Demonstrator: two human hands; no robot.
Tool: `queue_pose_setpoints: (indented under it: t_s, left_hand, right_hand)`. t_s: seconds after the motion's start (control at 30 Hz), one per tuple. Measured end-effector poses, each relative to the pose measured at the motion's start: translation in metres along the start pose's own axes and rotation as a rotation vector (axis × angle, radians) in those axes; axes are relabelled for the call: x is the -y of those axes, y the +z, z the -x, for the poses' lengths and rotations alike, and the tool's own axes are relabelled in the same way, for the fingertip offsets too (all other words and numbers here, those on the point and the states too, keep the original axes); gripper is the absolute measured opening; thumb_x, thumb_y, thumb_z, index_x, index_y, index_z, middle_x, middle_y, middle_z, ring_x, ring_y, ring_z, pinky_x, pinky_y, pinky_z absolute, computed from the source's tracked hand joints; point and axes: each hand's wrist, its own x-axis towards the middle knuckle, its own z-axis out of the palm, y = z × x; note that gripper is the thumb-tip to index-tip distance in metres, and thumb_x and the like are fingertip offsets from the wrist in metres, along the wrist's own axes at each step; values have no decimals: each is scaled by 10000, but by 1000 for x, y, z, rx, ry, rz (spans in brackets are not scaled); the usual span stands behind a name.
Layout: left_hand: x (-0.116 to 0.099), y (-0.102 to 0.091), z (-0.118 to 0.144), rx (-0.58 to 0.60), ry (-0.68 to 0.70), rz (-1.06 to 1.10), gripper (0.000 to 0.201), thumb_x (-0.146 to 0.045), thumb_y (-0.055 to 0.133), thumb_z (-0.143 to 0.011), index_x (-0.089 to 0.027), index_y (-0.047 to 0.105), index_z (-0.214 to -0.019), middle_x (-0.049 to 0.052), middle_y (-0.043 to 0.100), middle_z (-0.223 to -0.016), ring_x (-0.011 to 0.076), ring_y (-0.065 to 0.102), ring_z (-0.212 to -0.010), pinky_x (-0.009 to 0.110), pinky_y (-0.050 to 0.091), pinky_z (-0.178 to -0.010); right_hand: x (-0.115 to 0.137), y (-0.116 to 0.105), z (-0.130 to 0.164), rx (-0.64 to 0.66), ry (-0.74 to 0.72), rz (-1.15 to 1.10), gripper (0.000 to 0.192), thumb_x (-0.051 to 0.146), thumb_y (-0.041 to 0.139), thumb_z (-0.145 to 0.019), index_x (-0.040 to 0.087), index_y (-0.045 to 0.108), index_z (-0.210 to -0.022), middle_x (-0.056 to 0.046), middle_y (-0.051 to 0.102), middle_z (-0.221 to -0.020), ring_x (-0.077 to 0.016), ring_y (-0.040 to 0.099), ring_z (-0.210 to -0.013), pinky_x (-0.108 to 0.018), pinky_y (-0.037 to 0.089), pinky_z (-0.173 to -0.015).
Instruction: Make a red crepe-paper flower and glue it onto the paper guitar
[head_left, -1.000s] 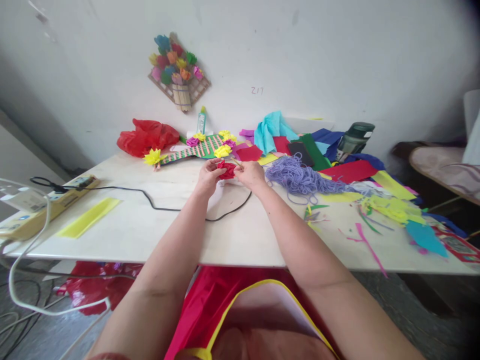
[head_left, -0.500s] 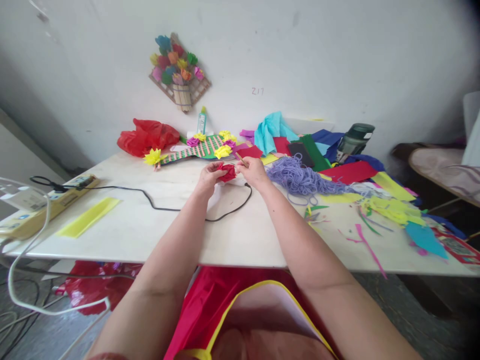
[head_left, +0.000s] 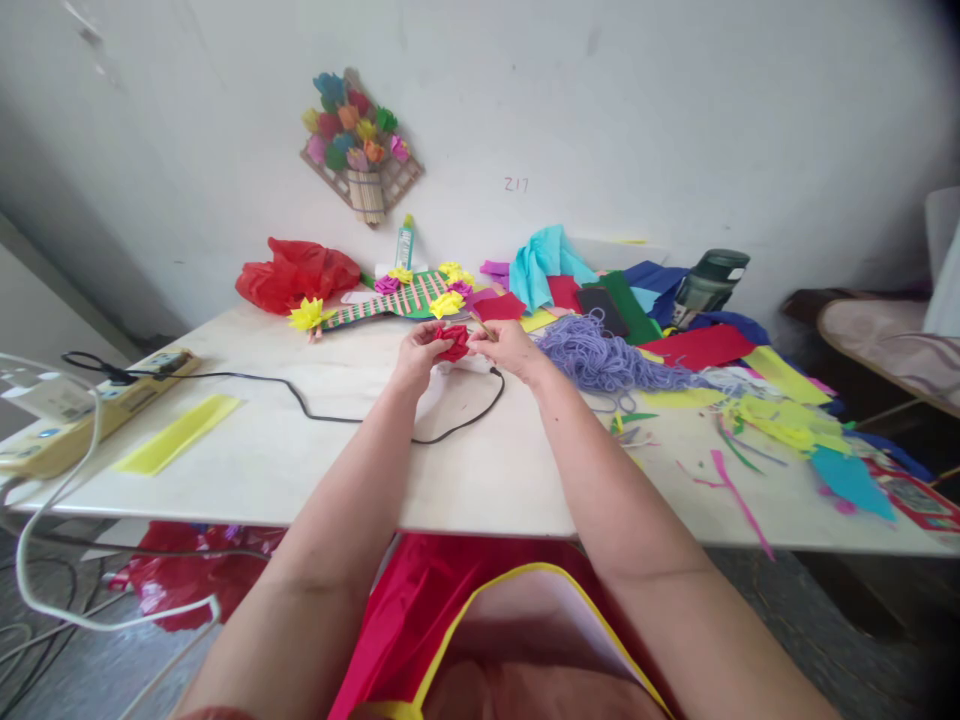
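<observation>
A small red paper flower (head_left: 454,341) is held over the white table (head_left: 480,470) between both hands. My left hand (head_left: 417,353) grips it from the left. My right hand (head_left: 507,347) pinches a thin stick (head_left: 480,324) whose tip touches the flower's right side. Just behind the hands lies a green and pink woven paper mat (head_left: 409,296) with yellow and pink paper flowers on it.
A black cable (head_left: 330,415) loops in front of the hands from a power strip (head_left: 97,405) at the left edge. Purple yarn (head_left: 600,355) and several coloured paper sheets and scraps (head_left: 780,415) cover the right side. A glue bottle (head_left: 404,243), red plastic bag (head_left: 296,272) and dark flask (head_left: 705,280) stand at the back.
My right hand shifted slightly, turning the stick against the red flower. My left hand stayed closed on the flower in about the same place.
</observation>
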Motion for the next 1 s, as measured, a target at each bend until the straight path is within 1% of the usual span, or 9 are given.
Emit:
queue_pose_setpoints:
  t_s: [0.1,0.23,0.3,0.4,0.5,0.6,0.7,0.77,1.0]
  left_hand:
    - [1,0,1,35,41,-52,483,-215,835,-464,-166,633,-900,24,714,-809,180,672,-699,341,561,-687]
    - [4,0,0,83,100,-163,452,-252,837,-506,-162,635,-900,26,690,-800,176,657,-711,348,544,-725]
    - [6,1,-1,64,142,-238,423,-232,821,-513,-159,648,-892,21,681,-783,168,642,-717,325,531,-728]
    - [8,1,-3,-22,224,-318,416,-173,794,-488,-157,669,-884,15,678,-779,157,629,-732,287,516,-726]
    - [7,0,-6,-96,257,-214,423,-193,784,-503,-167,660,-907,17,687,-820,165,643,-754,287,524,-712]
    - [4,-3,-8,-165,214,9,437,-206,788,-509,-182,626,-915,5,676,-802,171,660,-731,306,541,-692]
    - [2,-5,-10,-201,152,167,419,-164,778,-513,-191,603,-892,1,669,-779,174,676,-719,314,554,-689]
    - [0,-5,-10,-210,134,212,386,-136,760,-528,-194,598,-874,2,670,-769,176,683,-721,312,557,-686]
    - [0,1,-7,-156,81,257,341,-89,715,-554,-179,611,-865,20,691,-760,176,683,-693,313,556,-678]
  right_hand:
    - [4,0,1,-27,-46,-86,86,250,639,-724,176,596,-715,68,525,-549,-67,410,-484,-211,352,-521]
    - [10,1,3,54,-40,-243,148,303,625,-780,203,518,-764,38,608,-661,-60,434,-469,-197,276,-452]
    - [12,2,4,111,5,-279,159,300,615,-799,211,485,-777,42,589,-625,-64,443,-460,-192,234,-428]
    - [12,3,4,156,77,-266,137,246,596,-807,212,467,-776,88,460,-508,-57,367,-425,-182,226,-429]
    - [8,1,3,127,131,-180,121,184,585,-784,206,469,-760,104,388,-501,-53,320,-430,-185,230,-444]
    - [2,-5,1,92,174,-1,99,195,616,-750,191,518,-764,82,431,-546,-66,369,-483,-199,263,-482]
    - [-3,-12,0,144,167,144,134,275,661,-721,169,579,-724,68,454,-555,-80,397,-540,-216,281,-535]
    - [-4,-15,-1,147,125,167,191,321,674,-698,161,580,-654,68,435,-542,-82,390,-557,-227,279,-559]
    - [-5,-4,-2,-44,89,184,190,341,613,-681,167,565,-621,64,431,-536,-94,397,-563,-244,283,-569]
